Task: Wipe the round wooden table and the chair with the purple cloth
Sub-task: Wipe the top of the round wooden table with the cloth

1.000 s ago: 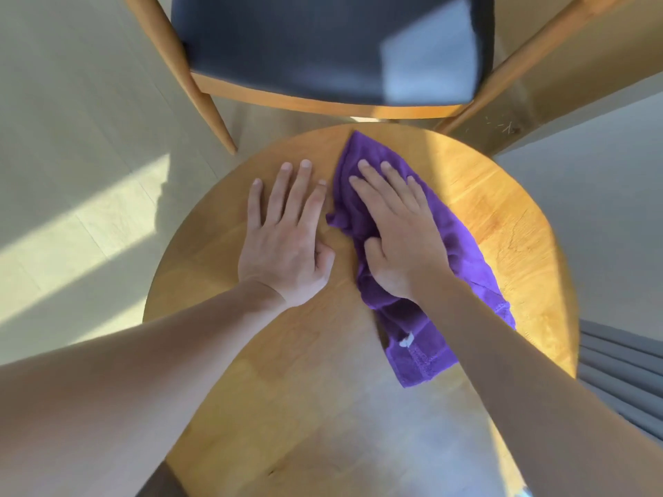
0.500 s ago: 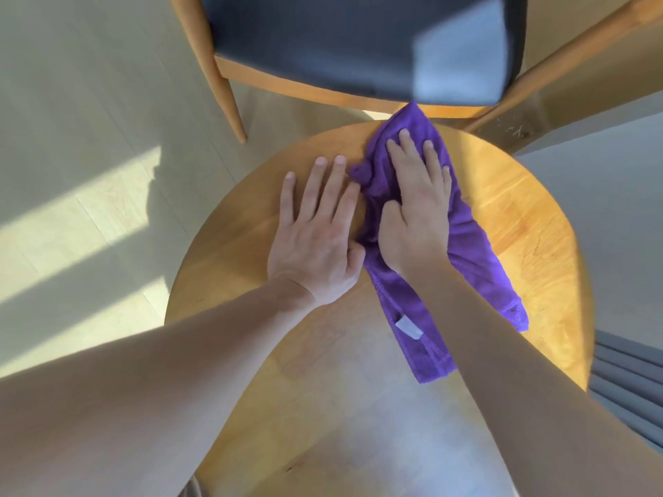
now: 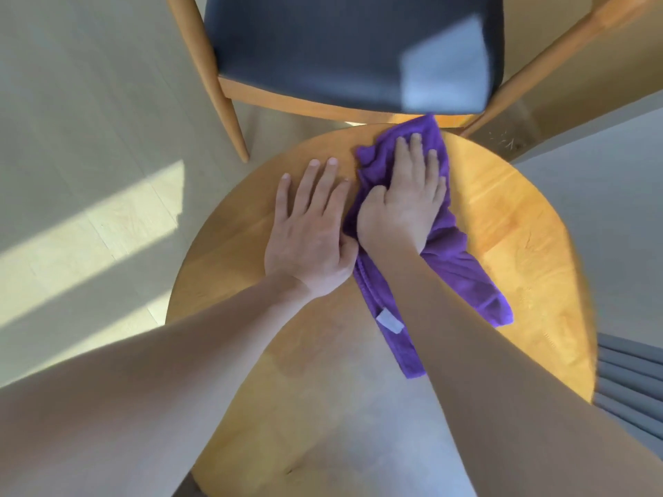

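The round wooden table (image 3: 516, 217) fills the middle of the view. A purple cloth (image 3: 462, 274) lies across it, stretching from the far rim back toward me, with a white tag near its near end. My right hand (image 3: 405, 206) presses flat on the cloth's far part, fingers straight, fingertips near the table's far edge. My left hand (image 3: 312, 227) rests flat on the bare wood just left of the cloth, thumb touching the cloth's edge. Beyond the table stands the chair (image 3: 351, 55) with a dark seat and light wooden legs.
Pale floor (image 3: 89, 138) with sunlit patches lies to the left. A grey surface (image 3: 610, 195) runs along the right, and grey ribbed fabric (image 3: 631, 382) shows at the lower right edge. The chair's front rail almost meets the table's far rim.
My right hand has pushed the cloth away from me to the table's far edge, bunching its far end. My left hand stays flat beside it.
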{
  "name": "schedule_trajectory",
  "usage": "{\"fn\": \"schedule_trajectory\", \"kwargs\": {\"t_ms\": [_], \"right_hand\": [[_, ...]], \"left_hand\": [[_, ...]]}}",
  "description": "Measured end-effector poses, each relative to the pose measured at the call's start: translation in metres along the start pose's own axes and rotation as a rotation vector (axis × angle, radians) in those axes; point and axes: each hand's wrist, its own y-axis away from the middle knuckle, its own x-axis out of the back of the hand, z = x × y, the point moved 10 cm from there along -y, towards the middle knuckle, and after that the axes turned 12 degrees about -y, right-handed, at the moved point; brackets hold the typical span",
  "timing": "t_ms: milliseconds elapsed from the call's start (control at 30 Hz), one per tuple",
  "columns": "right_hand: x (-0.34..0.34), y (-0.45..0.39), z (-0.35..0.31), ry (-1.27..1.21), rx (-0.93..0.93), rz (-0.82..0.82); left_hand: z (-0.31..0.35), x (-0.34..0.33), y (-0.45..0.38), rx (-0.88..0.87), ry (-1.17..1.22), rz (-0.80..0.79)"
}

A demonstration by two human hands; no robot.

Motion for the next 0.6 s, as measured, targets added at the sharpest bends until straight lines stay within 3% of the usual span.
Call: {"fn": "schedule_trajectory", "kwargs": {"t_ms": [133,233,400,600], "right_hand": [[0.000,0.013,0.001,-0.002,0.321,-0.316],[0.016,0.018,0.021,0.028,0.459,-0.444],[0.036,0.011,0.042,0.030,0.428,-0.441],[0.012,-0.002,0.028,0.085,0.314,-0.393]], "left_hand": [[-0.011,0.012,0.004,0.105,0.085,0.110],[-0.021,0.013,0.016,0.204,0.101,0.145],[-0.023,0.003,0.089,0.271,0.074,0.118],[-0.023,-0.008,0.141,0.339,0.008,0.082]]}}
